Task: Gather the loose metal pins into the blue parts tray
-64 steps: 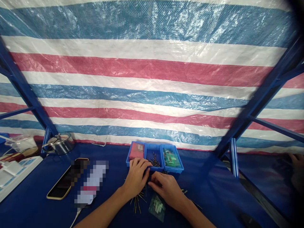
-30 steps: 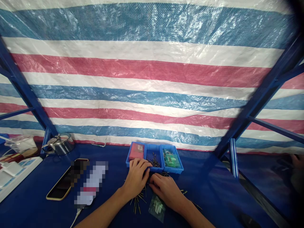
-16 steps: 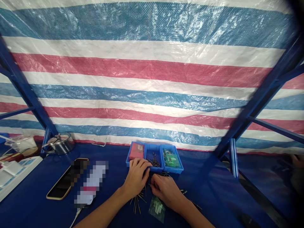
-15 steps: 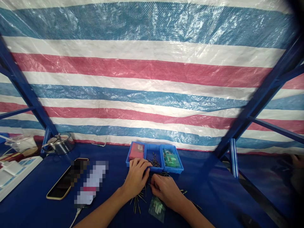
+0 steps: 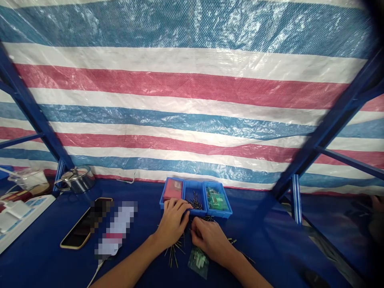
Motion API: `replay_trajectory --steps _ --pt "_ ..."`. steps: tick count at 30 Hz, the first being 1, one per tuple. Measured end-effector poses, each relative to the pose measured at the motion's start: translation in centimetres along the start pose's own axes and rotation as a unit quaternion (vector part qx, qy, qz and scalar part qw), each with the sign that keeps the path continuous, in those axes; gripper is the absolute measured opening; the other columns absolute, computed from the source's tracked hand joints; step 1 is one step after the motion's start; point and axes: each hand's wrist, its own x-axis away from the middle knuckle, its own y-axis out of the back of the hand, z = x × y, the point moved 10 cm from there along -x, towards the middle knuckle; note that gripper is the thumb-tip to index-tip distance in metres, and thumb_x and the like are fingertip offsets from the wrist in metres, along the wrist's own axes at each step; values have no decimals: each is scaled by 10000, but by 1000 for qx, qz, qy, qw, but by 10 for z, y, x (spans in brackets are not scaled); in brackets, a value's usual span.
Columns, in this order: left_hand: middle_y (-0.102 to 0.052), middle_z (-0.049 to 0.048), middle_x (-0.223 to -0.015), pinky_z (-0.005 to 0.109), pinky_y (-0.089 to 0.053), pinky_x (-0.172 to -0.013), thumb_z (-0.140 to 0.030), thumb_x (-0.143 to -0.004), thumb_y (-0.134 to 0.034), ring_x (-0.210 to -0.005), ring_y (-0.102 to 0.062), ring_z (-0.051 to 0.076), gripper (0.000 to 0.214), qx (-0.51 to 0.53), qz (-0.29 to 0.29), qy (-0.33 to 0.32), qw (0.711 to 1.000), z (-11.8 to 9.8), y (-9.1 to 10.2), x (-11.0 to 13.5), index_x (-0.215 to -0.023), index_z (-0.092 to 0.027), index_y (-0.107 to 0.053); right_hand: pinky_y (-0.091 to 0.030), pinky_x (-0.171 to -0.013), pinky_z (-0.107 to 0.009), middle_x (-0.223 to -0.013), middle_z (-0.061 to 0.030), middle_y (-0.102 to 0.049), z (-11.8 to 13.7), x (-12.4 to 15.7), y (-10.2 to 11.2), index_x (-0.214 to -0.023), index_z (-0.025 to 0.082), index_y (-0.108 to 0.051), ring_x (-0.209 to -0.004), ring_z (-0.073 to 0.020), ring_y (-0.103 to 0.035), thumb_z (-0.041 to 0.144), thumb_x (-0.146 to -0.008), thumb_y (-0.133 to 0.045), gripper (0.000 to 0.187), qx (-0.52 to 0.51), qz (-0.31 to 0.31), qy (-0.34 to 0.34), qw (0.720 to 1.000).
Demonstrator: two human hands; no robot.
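My left hand (image 5: 173, 221) lies at the front of the blue bins, its fingers stretched out over the front rim and the thumb apart. Beside it my right hand (image 5: 210, 237) is closed in a pinch just above the table; what it pinches is hidden. Thin dark metal rods (image 5: 196, 202), like drill bits, sit in the middle bin (image 5: 194, 187). More loose rods (image 5: 172, 256) are fanned out below my left hand. Under my right wrist is a small clear bag (image 5: 198, 262) with pale pieces inside.
The left bin holds a red packet (image 5: 173, 189), the right one green packets (image 5: 217, 200). To the left are a phone (image 5: 78, 232), a blurred pale item (image 5: 117, 228) with a cable, a lidded metal pot (image 5: 79, 181) and a power strip (image 5: 30, 216). Blue frame posts (image 5: 295, 200) flank the table.
The view has shifted slightly. Both hands keep nearly the same place and pose, and the bins, rods and bag lie as before.
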Motion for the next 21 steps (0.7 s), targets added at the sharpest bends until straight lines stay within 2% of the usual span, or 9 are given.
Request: replay_trajectory --steps 21 --pt "-692 56 -1238 468 -410 -967 -229 -1097 -463 -1139 -548 262 242 11 9 5 1000 2 -3 1 -1225 -266 -665 -308 -591 -250 -726 48 -628 -1 -2 1 -875 234 -534 -627 -144 -596 145 -923 -584 112 -9 4 -14 1000"
